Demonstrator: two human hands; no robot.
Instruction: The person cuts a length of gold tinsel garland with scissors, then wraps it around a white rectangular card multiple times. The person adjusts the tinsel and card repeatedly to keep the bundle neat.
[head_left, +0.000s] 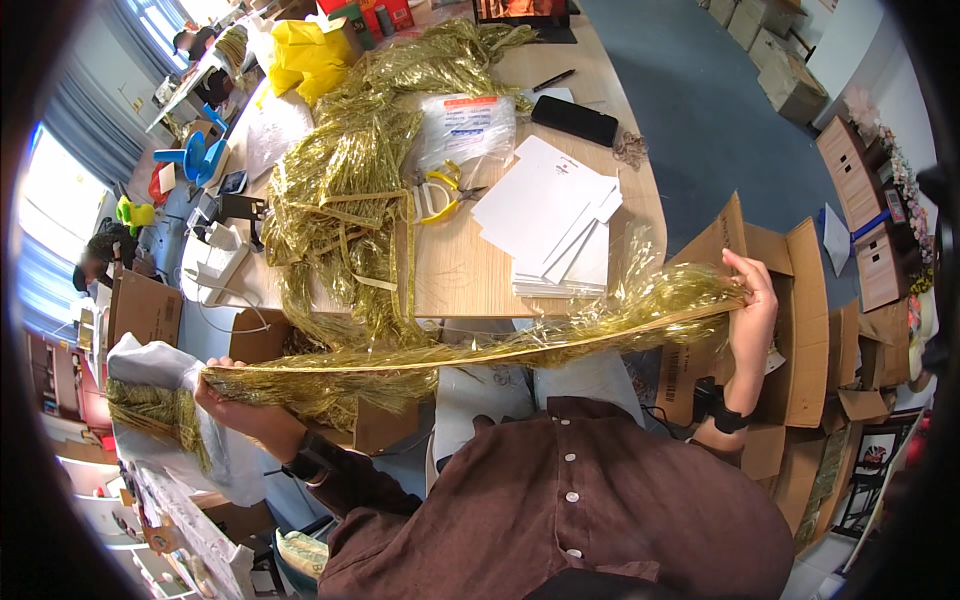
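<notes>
A length of gold tinsel fringe (480, 361) is stretched between my two hands, over my lap and past the near edge of the table. My left hand (232, 401) grips its header band at the left end. At the other end, raised a little higher, my right hand (754, 300) pinches the same band. Shiny strands hang and puff out along it. A large heap of the same gold tinsel (352, 142) covers the table's left half and spills over its near edge. Some flat bands in the heap lie in loops.
Yellow-handled pliers (442, 195), a stack of white cards (551, 210), a black phone (575, 121) and a pen (553, 80) lie on the table (457, 285). An open cardboard box (765, 300) stands at the right. A clear plastic bag (150, 360) holds more tinsel at left. People sit farther left.
</notes>
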